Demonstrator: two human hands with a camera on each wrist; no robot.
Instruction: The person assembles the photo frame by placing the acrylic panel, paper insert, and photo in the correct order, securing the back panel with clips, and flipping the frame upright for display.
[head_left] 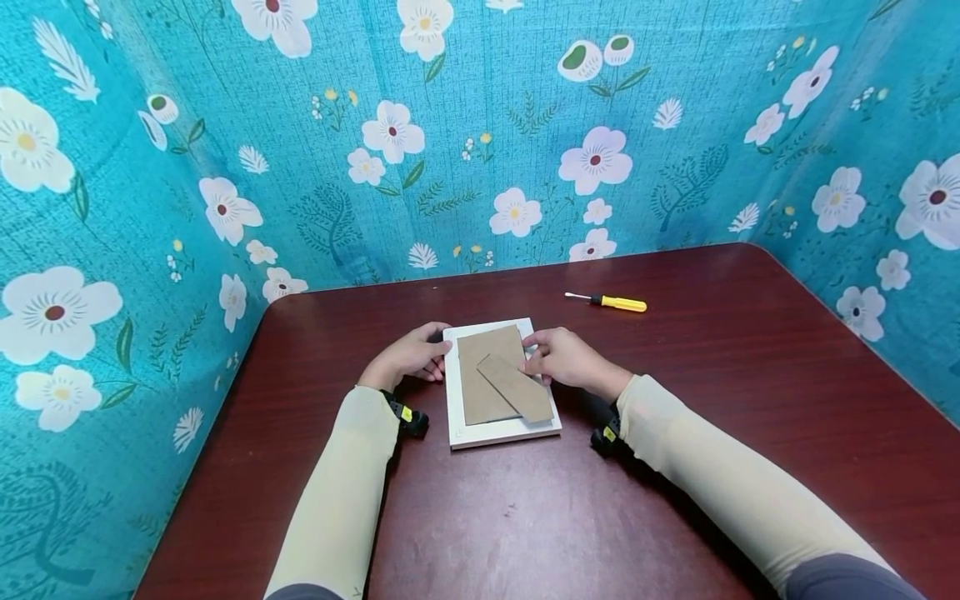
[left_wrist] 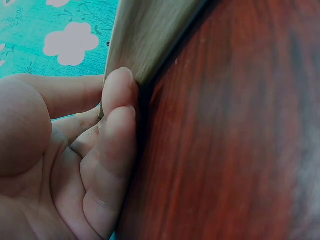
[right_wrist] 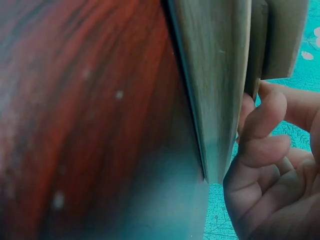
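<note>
A white picture frame lies face down on the table, its brown backing board uppermost. Slanting across that board is a flat easel stand. My left hand grips the frame's left side, thumb on the top border and curled fingertips against the wooden side wall. At the opposite side, my right hand pinches the backing board's right edge, close to the stand. The right wrist view shows the board's edge standing slightly above the frame, with the curled fingers next to it.
Behind the frame, to the right, a flat screwdriver with a yellow handle lies on the dark red wooden table. A blue flowered cloth hangs around the table's back and sides.
</note>
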